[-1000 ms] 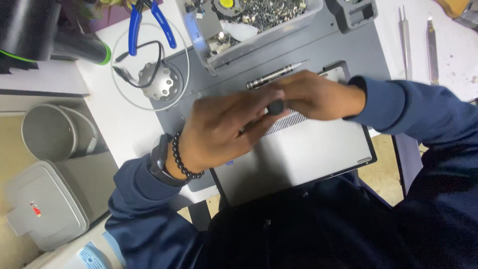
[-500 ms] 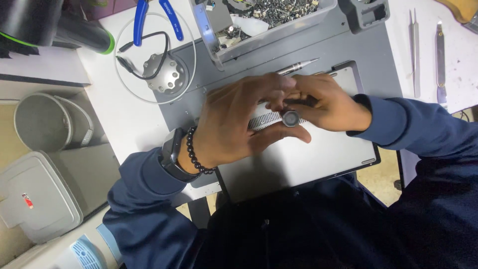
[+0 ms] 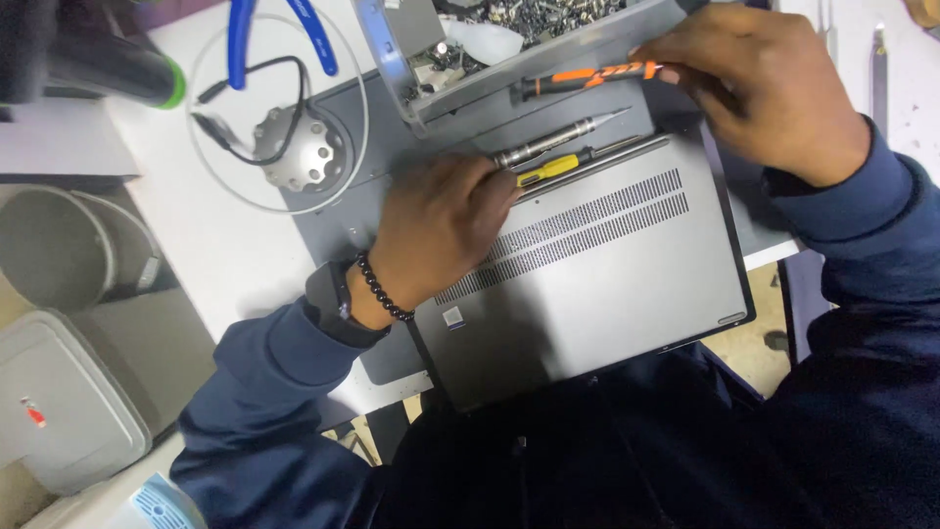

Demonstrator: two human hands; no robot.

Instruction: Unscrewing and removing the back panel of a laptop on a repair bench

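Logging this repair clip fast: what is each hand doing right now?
Left hand: palm down on the laptop's underside, fingers by the yellow-handled screwdriver; grip cannot be told.
Right hand: closed on the orange-handled screwdriver.

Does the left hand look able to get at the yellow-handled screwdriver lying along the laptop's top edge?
Probably yes. The left hand rests on the upturned grey laptop, fingertips right beside the yellow-handled screwdriver, with nothing between them. The right hand is apart, at the orange-handled screwdriver.

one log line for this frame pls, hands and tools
left hand: resting on laptop underside, by yellow screwdriver | right hand: on orange screwdriver at parts tray
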